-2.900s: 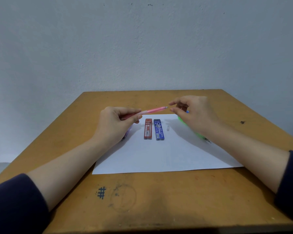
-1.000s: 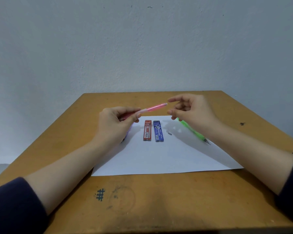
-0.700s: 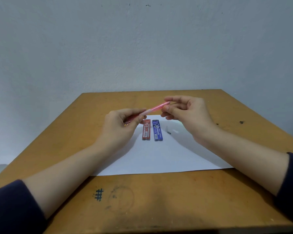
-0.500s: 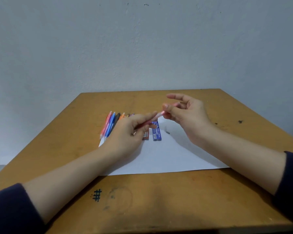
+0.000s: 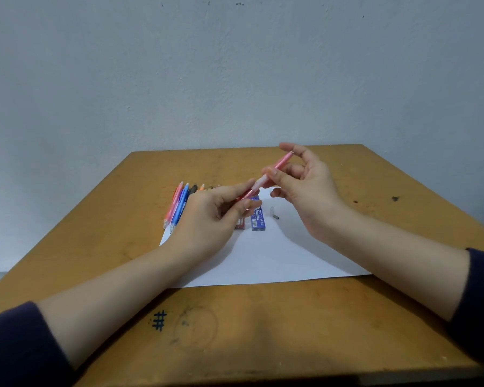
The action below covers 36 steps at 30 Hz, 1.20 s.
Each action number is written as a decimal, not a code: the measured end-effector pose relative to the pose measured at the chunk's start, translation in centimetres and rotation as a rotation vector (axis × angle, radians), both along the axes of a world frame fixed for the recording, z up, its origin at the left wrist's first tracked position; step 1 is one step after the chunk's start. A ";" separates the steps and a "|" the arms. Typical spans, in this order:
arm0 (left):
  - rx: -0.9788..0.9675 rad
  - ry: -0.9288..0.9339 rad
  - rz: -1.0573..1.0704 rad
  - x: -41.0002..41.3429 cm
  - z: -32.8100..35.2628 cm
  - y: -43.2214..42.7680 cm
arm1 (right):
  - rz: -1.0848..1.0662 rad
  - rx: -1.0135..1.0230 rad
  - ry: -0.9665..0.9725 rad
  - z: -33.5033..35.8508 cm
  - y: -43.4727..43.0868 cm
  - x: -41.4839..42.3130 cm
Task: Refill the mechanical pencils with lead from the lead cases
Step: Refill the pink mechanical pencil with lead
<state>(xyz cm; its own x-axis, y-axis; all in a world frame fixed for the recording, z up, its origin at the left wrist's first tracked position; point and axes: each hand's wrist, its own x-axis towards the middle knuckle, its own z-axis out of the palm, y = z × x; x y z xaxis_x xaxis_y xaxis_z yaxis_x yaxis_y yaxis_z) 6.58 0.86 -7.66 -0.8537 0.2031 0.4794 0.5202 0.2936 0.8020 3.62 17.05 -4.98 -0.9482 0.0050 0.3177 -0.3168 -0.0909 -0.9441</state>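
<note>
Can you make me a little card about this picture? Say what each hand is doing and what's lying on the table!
left hand: holds the lower end of the pink pencil
right hand: pinches the same pencil near its middle
pencil pose: tilted, lifted off the table, far end higher
lead cases: blue lead case and red lead case side by side on the paper; the red one is partly hidden by the left hand
other pencils: in a row at the paper's left edge
small loose piece: on the paper, right of the blue case

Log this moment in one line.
pink mechanical pencil aloft | left hand grips lower end | right hand pinches barrel | blue lead case on paper
</note>
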 end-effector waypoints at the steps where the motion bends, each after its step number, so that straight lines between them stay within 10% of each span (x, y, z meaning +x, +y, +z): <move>1: -0.005 -0.009 0.000 0.0 0.0 0.0 | -0.019 -0.010 0.003 0.0 0.0 -0.1; 16: -0.661 -0.081 0.093 -0.9 0.7 -1.8 | -0.106 0.047 -0.116 0.8 2.9 -2.5; 23: -1.102 -0.109 0.107 -1.5 0.0 -2.3 | -0.008 0.540 -0.172 0.7 3.5 -2.4; 36: -1.166 -0.150 0.122 -1.3 0.5 -1.8 | 0.012 0.880 -0.200 0.0 3.0 -2.1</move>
